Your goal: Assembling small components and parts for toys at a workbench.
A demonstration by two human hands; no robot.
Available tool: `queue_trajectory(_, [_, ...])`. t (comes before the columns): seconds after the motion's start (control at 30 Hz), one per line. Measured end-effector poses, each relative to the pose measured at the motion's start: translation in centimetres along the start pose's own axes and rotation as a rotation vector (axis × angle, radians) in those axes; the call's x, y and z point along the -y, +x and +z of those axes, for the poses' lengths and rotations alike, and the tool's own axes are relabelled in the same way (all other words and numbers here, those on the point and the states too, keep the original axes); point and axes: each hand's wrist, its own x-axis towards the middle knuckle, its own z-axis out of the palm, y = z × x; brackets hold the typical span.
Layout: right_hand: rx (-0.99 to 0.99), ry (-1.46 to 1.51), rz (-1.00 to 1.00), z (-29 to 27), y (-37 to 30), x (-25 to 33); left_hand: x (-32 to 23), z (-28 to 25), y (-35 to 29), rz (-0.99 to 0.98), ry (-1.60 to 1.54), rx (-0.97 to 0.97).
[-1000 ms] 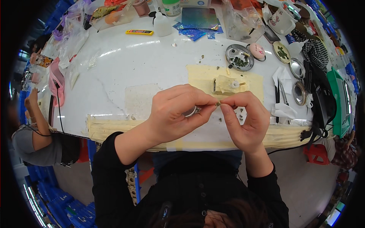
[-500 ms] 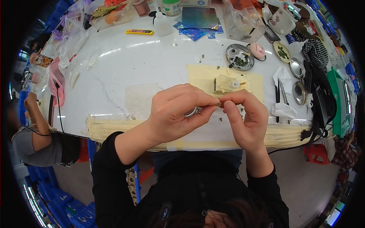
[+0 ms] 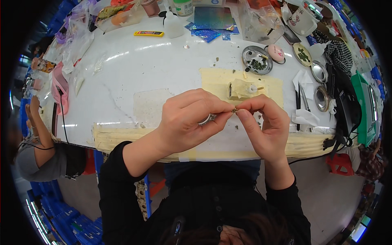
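Observation:
A tiny dark, brassy piece (image 3: 234, 110) is pinched between the fingertips of both hands, over the near part of the table; its kind is too small to make out. My left hand (image 3: 190, 116) grips it with thumb and forefinger, and something silvery and round (image 3: 207, 119) shows in the curl of its fingers. From the other side, the thumb and forefinger of my right hand (image 3: 267, 126) close on the same piece. Just beyond the hands stands a tape-wrapped block (image 3: 241, 90) with a white nozzle-like tip, on a yellowish sheet (image 3: 214, 77).
Beyond the block lies a round metal dish (image 3: 257, 60) with small dark green bits. Tweezers (image 3: 304, 98) rest on white tissue at the right, near metal lids (image 3: 321, 99). A squeeze bottle (image 3: 174, 26) and shiny blue sheets (image 3: 208, 34) are at the back. Another person (image 3: 38, 147) sits at the left.
Both hands keep nearly the same pose around the tiny piece, with only a slight shift of the right thumb. The other person's arm at the left has moved a little.

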Motion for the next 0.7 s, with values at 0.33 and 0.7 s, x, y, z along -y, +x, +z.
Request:
queue_trajectory(0.33, [-0.173, -0.598, -0.136, -2.6, 1.6, -0.3, 0.1, -0.1, 0.0, -0.024, 0.011, 0.032])
queue_trajectory(0.7, [-0.309, -0.604, -0.218, -2.4, 1.3, 0.2, 0.1, 0.0, 0.0, -0.015, 0.016, 0.026])
